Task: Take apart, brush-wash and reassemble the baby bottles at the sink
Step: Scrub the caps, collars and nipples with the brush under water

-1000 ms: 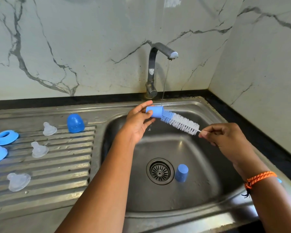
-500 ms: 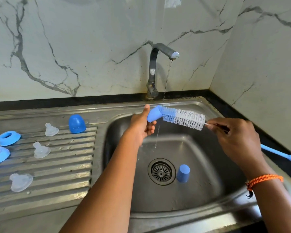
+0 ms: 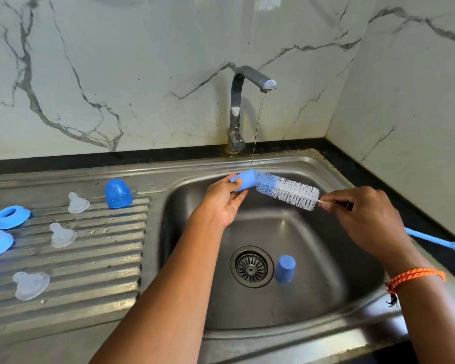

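In the middle of the frame, under the thin stream of water from the tap [image 3: 238, 111], the left hand [image 3: 220, 203] holds a small blue bottle [image 3: 243, 180] on its side, fingers and thumb curled around it. The right hand [image 3: 365, 219] pinches the wire stem of the bottle brush [image 3: 286, 190], and the blue handle of the brush comes out behind this hand toward the right edge of the frame. Only the tip of the bristles is inside the mouth of the bottle.

Compared with one second ago, the right hand has moved to the right and a little up, and now most of the white bristles are outside the bottle. The bottle is also turned more toward the water. I judge that this is one stroke of the scrubbing, out and then in again, so the washing of this bottle is in progress and not finished.

A second blue bottle [image 3: 285, 268] stands upside down at the bottom of the sink [image 3: 326, 298], just beside the drain [image 3: 250, 266]; it has not moved. On the ribbed desk at the left lie three clear teats [image 3: 78, 203], two blue rings [image 3: 11, 216] and a blue cap [image 3: 117, 193], all apart from each other. The reassembly, I think, is not yet begun.
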Action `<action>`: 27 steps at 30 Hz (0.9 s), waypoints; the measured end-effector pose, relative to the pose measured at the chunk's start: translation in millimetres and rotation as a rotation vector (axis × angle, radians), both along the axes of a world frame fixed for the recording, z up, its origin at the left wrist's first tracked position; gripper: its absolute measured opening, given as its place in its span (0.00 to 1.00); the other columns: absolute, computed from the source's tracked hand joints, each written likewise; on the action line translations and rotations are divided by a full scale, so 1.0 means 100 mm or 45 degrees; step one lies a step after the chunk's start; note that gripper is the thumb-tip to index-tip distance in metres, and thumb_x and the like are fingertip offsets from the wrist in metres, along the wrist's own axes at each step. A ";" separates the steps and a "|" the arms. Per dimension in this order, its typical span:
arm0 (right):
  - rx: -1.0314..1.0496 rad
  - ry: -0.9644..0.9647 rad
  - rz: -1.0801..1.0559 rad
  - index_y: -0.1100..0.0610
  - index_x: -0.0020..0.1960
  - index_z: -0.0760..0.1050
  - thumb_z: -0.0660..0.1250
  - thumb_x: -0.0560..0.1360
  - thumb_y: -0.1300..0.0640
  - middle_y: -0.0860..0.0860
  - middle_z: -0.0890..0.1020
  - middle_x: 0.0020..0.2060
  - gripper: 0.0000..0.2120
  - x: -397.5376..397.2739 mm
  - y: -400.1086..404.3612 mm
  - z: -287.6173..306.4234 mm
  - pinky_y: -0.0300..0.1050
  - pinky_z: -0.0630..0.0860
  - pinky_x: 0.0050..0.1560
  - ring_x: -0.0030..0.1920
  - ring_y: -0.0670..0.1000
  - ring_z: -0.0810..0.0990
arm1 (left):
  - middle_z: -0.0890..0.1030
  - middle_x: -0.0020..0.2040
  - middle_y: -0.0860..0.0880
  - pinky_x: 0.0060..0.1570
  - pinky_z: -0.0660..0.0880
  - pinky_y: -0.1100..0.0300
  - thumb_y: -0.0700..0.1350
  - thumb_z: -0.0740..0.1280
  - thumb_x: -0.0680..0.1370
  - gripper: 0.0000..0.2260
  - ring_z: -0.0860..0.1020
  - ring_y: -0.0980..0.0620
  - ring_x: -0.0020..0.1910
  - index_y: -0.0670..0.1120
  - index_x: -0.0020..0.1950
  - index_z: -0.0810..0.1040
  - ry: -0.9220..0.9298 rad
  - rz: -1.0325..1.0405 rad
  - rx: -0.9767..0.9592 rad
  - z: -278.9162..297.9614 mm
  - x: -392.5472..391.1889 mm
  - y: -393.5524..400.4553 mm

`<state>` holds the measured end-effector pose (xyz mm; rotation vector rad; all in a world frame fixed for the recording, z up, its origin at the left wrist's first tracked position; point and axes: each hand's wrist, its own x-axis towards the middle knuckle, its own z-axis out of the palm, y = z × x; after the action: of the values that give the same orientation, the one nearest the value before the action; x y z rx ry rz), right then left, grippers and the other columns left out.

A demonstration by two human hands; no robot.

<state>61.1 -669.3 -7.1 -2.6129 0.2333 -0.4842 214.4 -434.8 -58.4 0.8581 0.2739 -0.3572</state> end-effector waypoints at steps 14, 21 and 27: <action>-0.072 -0.151 0.124 0.39 0.54 0.87 0.73 0.78 0.49 0.42 0.88 0.43 0.08 -0.04 0.19 0.06 0.54 0.81 0.43 0.45 0.51 0.83 | 0.68 0.21 0.55 0.19 0.58 0.68 0.79 0.72 0.62 0.35 0.60 0.56 0.17 0.47 0.43 0.77 -0.101 -0.009 0.846 0.09 -0.08 0.19; 0.129 0.004 0.151 0.45 0.49 0.88 0.74 0.79 0.55 0.38 0.85 0.37 0.06 0.01 0.13 -0.02 0.36 0.69 0.35 0.35 0.40 0.78 | 0.76 0.33 0.48 0.29 0.73 0.60 0.64 0.74 0.76 0.23 0.71 0.54 0.27 0.44 0.52 0.82 -0.246 -0.202 0.762 0.09 -0.07 0.29; 0.554 0.092 0.165 0.55 0.41 0.87 0.72 0.80 0.62 0.47 0.76 0.25 0.10 0.04 0.06 -0.02 0.38 0.65 0.32 0.28 0.43 0.67 | 0.83 0.54 0.43 0.58 0.82 0.50 0.33 0.68 0.81 0.13 0.83 0.47 0.50 0.47 0.62 0.83 -0.386 -0.300 0.300 0.16 -0.03 0.40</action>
<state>65.6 -662.9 -9.1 -2.2037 0.1693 -0.2591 211.8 -394.8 -42.8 1.1660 -0.0701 -0.4126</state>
